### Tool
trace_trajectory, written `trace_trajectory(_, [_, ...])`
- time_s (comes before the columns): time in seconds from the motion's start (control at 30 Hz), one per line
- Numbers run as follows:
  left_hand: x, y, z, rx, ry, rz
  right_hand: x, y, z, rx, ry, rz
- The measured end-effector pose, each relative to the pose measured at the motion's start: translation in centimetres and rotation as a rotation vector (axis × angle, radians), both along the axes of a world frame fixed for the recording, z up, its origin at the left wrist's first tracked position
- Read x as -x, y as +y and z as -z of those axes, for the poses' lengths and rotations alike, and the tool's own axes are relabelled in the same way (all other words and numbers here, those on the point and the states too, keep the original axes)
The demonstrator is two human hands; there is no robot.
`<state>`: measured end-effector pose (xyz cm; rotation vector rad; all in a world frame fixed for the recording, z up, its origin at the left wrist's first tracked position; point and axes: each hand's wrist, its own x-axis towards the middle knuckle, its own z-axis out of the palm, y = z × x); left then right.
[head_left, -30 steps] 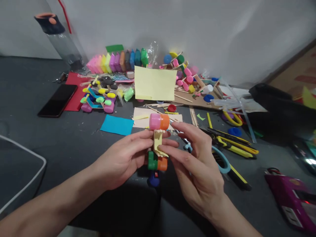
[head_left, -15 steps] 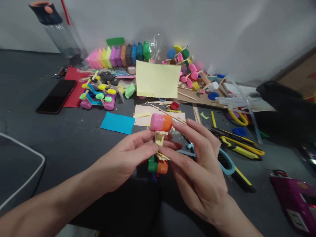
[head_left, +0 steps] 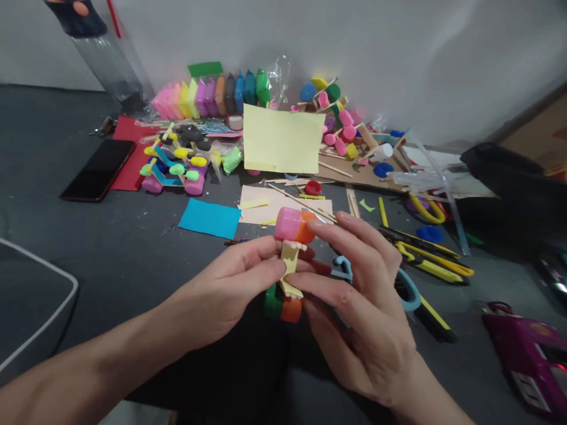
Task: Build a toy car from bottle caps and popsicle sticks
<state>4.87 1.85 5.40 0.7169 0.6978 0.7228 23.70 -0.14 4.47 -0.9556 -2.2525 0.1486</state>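
Between my two hands is a small craft model, made of a pale yellow paper piece edged with short wooden sticks. Pink and orange bottle caps sit at its far end, green and orange caps at its near end. My left hand pinches the model's left side between thumb and fingers. My right hand grips it from the right, one finger on the upper orange cap and another against the yellow paper. Light-blue-handled scissors lie behind my right hand, partly hidden.
A blue paper rectangle and a phone lie to the left. Behind stand a toy car model, a yellow paper sheet and wrapped clay blocks. Yellow-black cutters and a purple device are at right.
The model has tilted in my hands: its upper caps moved slightly right and its yellow paper faces me more. My right index finger now lies over the orange cap.
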Motion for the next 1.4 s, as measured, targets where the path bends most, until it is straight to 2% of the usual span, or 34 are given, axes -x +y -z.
trace_trajectory(0.2, [-0.1, 0.1, 0.0, 0.036, 0.008, 0.034, -0.2, 0.3, 0.1, 0.021, -0.017, -0.021])
trace_trajectory(0.4, [0.3, 0.0, 0.3, -0.006, 0.007, -0.027, -0.4, 0.1, -0.1, 0.08, 0.049, -0.012])
trace_trajectory(0.47, [0.5, 0.1, 0.2, -0.01, 0.03, -0.053, -0.6, 0.0, -0.4, 0.079, 0.156, 0.049])
trace_trajectory(0.57, [1.0, 0.6, -0.1, -0.005, 0.081, -0.138, -0.8, 0.2, -0.5, 0.088, 0.263, 0.222])
trace_trajectory(0.63, [1.4, 1.1, -0.6, -0.033, 0.11, -0.222, -0.4, 0.3, -0.2, 0.206, 0.147, 0.291])
trace_trajectory(0.73, [2.0, 1.8, -1.5, -0.131, 0.146, -0.378, 0.8, 0.2, 0.4, 0.465, -0.248, 0.33])
trace_trajectory(0.8, [2.5, 2.1, -2.1, -0.206, 0.157, -0.492, 1.9, 0.0, 0.7, 0.571, -0.486, 0.367])
trace_trajectory(0.87, [3.0, 2.2, -2.8, -0.296, 0.14, -0.598, 2.8, -0.1, 0.9, 0.629, -0.592, 0.405])
trace_trajectory(1.1, [5.6, 1.7, -5.2, -0.585, 0.041, -0.896, 3.9, -0.2, 0.4, 0.611, -0.541, 0.406])
trace_trajectory(1.2, [7.0, 0.6, -6.6, -0.651, 0.052, -0.944, 4.6, -0.5, -0.7, 0.586, -0.536, 0.39])
trace_trajectory(1.27, [8.1, -0.3, -7.5, -0.676, 0.053, -0.95, 6.1, -0.3, -1.5, 0.559, -0.538, 0.376])
trace_trajectory(1.4, [9.9, -1.9, -8.9, -0.671, 0.037, -0.983, 11.1, 1.6, -2.4, 0.487, -0.57, 0.33])
